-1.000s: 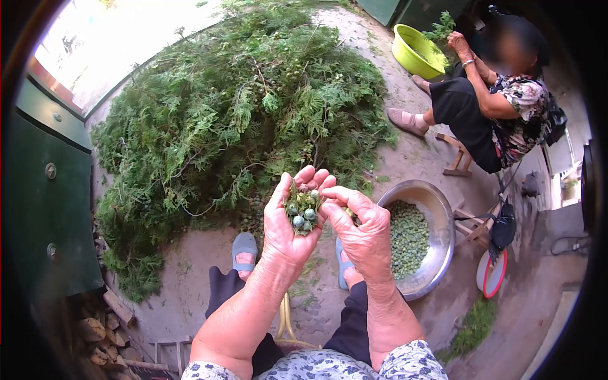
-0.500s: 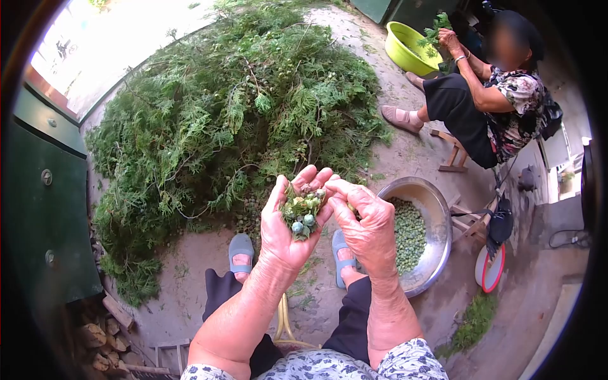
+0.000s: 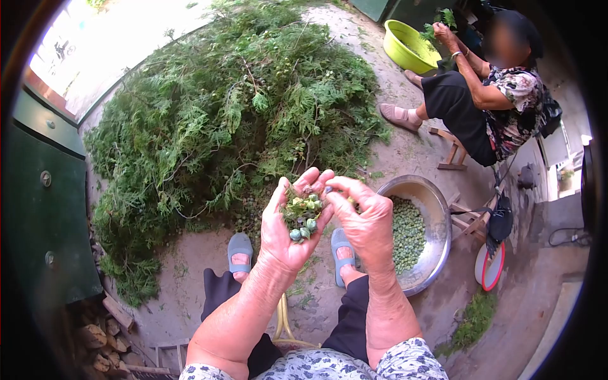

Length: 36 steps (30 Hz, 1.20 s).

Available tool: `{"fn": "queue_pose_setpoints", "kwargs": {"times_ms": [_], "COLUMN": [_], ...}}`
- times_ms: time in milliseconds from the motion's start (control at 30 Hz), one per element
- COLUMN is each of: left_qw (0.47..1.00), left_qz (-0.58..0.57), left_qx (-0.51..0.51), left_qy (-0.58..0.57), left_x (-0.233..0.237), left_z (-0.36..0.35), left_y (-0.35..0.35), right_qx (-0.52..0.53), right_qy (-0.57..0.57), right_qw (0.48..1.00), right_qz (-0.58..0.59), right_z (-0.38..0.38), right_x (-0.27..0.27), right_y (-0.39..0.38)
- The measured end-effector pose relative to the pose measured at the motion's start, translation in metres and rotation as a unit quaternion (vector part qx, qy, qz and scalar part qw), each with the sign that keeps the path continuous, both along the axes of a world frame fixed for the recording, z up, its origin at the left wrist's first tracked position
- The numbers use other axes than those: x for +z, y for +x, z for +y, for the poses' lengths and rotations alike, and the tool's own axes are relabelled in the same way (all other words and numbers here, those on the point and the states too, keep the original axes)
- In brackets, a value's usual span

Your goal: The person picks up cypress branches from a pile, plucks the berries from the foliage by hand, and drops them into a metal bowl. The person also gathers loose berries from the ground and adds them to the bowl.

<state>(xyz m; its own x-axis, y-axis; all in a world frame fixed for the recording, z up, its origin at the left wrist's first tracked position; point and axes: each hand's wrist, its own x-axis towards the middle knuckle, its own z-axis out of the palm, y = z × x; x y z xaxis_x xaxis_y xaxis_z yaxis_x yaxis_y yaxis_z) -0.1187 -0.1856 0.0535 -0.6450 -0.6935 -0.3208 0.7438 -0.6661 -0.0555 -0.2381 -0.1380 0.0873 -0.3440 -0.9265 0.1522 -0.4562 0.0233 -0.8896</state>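
Note:
My left hand is palm up and cupped round a small heap of green cones and leafy bits, with several bluish-green cones near its lower edge. Over its fingertips, my right hand pinches a small dark bluish cone between thumb and forefinger. To the right of my right hand, a metal basin on the ground holds many small green cones. A large pile of green conifer branches lies in front of both hands.
At the upper right a seated person holds a green sprig beside a yellow-green tub. A wooden stool and a red-rimmed round object are right of the basin. Firewood lies at lower left, below green cabinets.
The cones in my left palm have shifted slightly. My right fingers have moved a little, and a dark bluish cone now shows between them. The other person's hands have moved slightly left and up.

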Motion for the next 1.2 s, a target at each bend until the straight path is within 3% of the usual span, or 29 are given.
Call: {"fn": "queue_pose_setpoints", "kwargs": {"times_ms": [67, 167, 300, 333, 367, 400, 433, 467, 700, 767, 1033, 1200], "left_qw": [1.000, 0.999, 1.000, 1.000, 1.000, 0.999, 0.998, 0.999, 0.998, 0.998, 0.999, 0.999], "left_qz": [0.011, -0.009, -0.018, -0.015, -0.016, -0.032, -0.048, -0.042, -0.063, -0.058, -0.050, -0.036], "left_qx": [-0.001, 0.018, 0.017, 0.013, 0.013, 0.003, -0.009, 0.001, -0.005, -0.010, -0.012, -0.009], "left_qy": [-0.004, 0.029, 0.005, -0.001, -0.001, -0.016, -0.028, -0.024, -0.028, -0.019, 0.012, 0.015], "left_x": [0.001, 0.014, 0.013, 0.011, 0.009, 0.006, 0.004, 0.007, 0.009, 0.006, 0.005, 0.008], "left_z": [0.000, -0.002, -0.002, -0.002, -0.002, -0.003, -0.001, 0.000, 0.003, 0.003, 0.003, 0.002], "left_y": [0.000, 0.000, 0.000, -0.001, 0.000, 0.000, 0.001, -0.003, -0.006, -0.003, -0.003, -0.003], "right_qx": [-0.035, 0.054, 0.042, 0.066, 0.066, 0.036, 0.005, 0.021, 0.046, 0.009, -0.131, -0.169], "right_qy": [0.052, -0.029, -0.028, -0.012, -0.012, 0.040, 0.093, 0.019, -0.008, -0.022, -0.107, -0.136], "right_qw": [0.970, 0.802, 0.771, 0.802, 0.802, 0.900, 0.963, 0.988, 0.998, 0.995, 0.979, 0.967], "right_qz": [-0.234, -0.594, -0.635, -0.594, -0.594, -0.432, -0.253, -0.154, -0.032, -0.100, 0.115, 0.133], "right_z": [-0.001, -0.001, 0.000, 0.003, 0.003, 0.002, 0.002, 0.001, 0.002, 0.002, -0.001, -0.004], "right_x": [0.011, 0.004, -0.001, -0.003, 0.004, 0.015, 0.019, 0.014, 0.011, 0.007, 0.007, 0.002], "right_y": [-0.001, -0.015, -0.016, -0.019, -0.015, -0.006, 0.002, 0.007, 0.014, 0.010, 0.004, -0.005]}}
